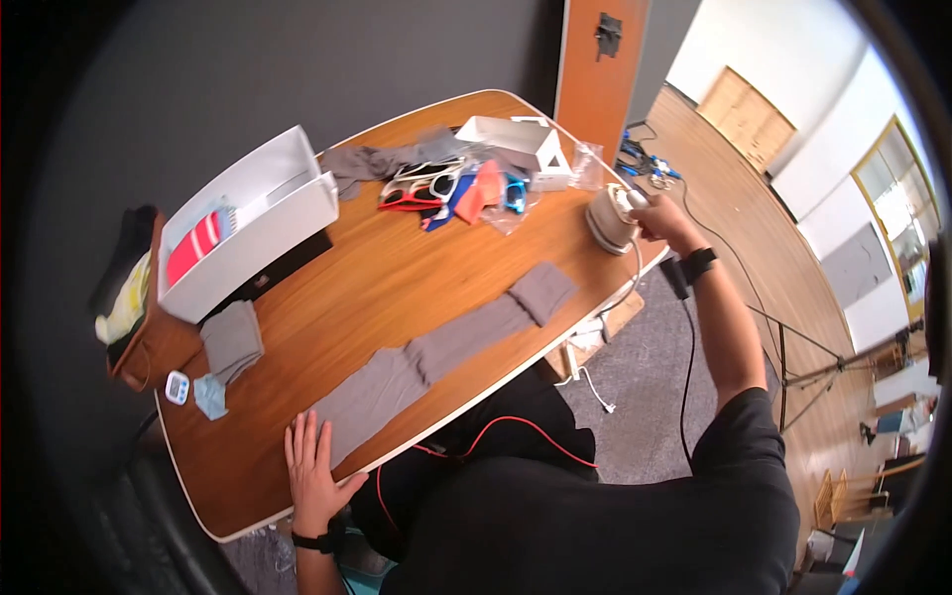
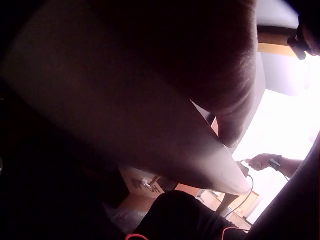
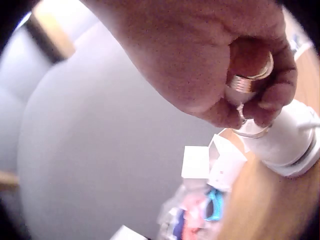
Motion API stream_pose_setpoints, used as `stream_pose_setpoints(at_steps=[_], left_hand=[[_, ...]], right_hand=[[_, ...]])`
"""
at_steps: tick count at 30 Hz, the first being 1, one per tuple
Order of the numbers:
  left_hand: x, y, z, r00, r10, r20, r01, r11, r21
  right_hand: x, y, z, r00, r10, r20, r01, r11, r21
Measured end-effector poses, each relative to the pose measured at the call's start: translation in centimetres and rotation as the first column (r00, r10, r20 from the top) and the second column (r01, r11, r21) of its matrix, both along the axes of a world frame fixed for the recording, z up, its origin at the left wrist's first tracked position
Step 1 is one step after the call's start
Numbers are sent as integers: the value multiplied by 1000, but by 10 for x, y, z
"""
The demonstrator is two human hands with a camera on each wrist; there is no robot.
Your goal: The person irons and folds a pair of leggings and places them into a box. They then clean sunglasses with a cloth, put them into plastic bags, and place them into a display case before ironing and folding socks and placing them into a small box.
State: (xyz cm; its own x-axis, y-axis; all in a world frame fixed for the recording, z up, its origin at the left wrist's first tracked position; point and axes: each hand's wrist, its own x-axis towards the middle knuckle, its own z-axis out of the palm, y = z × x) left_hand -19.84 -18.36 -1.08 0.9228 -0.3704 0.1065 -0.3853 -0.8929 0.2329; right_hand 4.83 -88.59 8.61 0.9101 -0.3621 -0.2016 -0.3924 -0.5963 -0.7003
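A long strip of grey cloth (image 1: pixel 402 372) lies across the wooden table, folded over at its right end. My left hand (image 1: pixel 315 471) rests flat on the cloth's near left end and the table edge, fingers straight. At the table's right end, my right hand (image 1: pixel 662 220) grips the handle of a white clothes iron (image 1: pixel 609 220), its cord dropping over the edge. Curled fingers wrap the handle in the right wrist view, above the iron's white body (image 3: pixel 280 137). The left wrist view is dark, with my left hand (image 2: pixel 215 65) close to the lens.
A white box (image 1: pixel 243 223) with a red striped item stands at the left. Near it lie a folded grey cloth (image 1: pixel 233 342), a small timer (image 1: pixel 177 387) and a blue cloth piece (image 1: pixel 210 396). Sunglasses (image 1: pixel 421 193) and a small white box (image 1: pixel 516 144) sit at the back.
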Motion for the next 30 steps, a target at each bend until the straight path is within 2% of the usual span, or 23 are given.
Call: stream_pose_setpoints(at_steps=[1,2,3,4,6,9,11,13,15,17,21,29,30], left_hand=[[-2,1,0,1000,18,-6,-18,1000,4],[-1,1,-1,1000,11,9,-11,1000,3],[-1,1,-2,1000,1,27,-1,1000,-2],[-1,2,-4,999,2,40,-2,1000,2],[0,0,-3,999,7,32,-7,1000,-10],[1,-1,0,1000,13,27,-13,1000,-10],[1,0,-1,999,18,27,-18,1000,-1],[-1,3,-5,998,49,50,-48,999,-21],[-1,4,-8,995,73,65,-71,997,-21],[-2,8,-11,993,88,80,-86,996,-25],[-2,7,-11,991,109,82,-102,991,-89],[-2,4,-12,988,119,97,-113,992,-62],[-2,3,-11,987,131,98,-125,990,-64]], right_hand=[[6,-17,1,996,38,-85,-22,982,188],[1,-11,7,994,69,-80,-44,960,278],[-12,-3,22,993,95,-71,-63,930,362],[-23,13,32,992,100,-74,-68,932,357],[-50,61,44,998,-47,37,17,818,576],[-92,111,62,988,105,117,-157,705,692],[-119,152,67,984,147,101,-176,698,694],[-136,194,66,977,214,-2,-151,696,702],[-142,229,51,947,320,-28,-169,568,805],[-141,256,33,890,452,-51,-203,495,845],[-141,301,15,810,581,-78,-297,522,800],[-144,335,0,778,625,-71,-345,518,783],[-144,335,2,781,617,-99,-345,557,755]])
